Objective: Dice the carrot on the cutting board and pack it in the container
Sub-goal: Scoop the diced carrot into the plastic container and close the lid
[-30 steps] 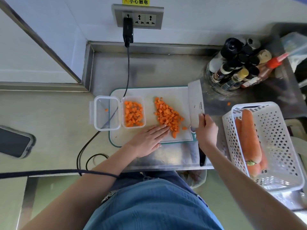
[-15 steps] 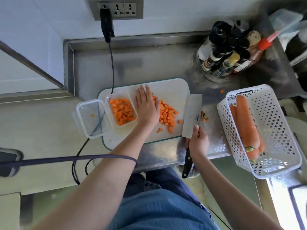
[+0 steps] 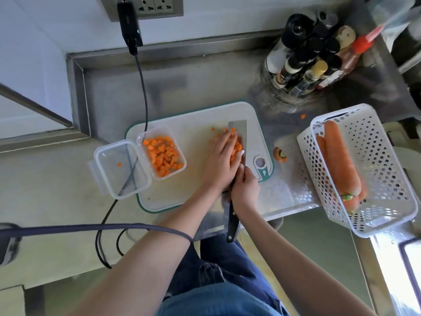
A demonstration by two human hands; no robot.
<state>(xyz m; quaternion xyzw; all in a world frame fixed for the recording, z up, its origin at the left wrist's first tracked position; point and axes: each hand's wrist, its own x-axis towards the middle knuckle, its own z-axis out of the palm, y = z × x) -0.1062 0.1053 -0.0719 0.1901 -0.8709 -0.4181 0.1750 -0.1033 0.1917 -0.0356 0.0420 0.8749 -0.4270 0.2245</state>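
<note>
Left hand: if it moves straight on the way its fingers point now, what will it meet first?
The left hand points up and right, so its fingers would first meet the diced carrot heaped against the knife blade, though depth is unclear.

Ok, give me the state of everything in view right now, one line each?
container: open, partly filled with carrot dice
lid: hinged open, one dice on it
loose dice: on cutting board, against the blade
cleaver: blade flat on board
left hand: fingers straight, pushing dice
right hand: grips cleaver
basket: holds whole carrots
plug: plugged into socket
</note>
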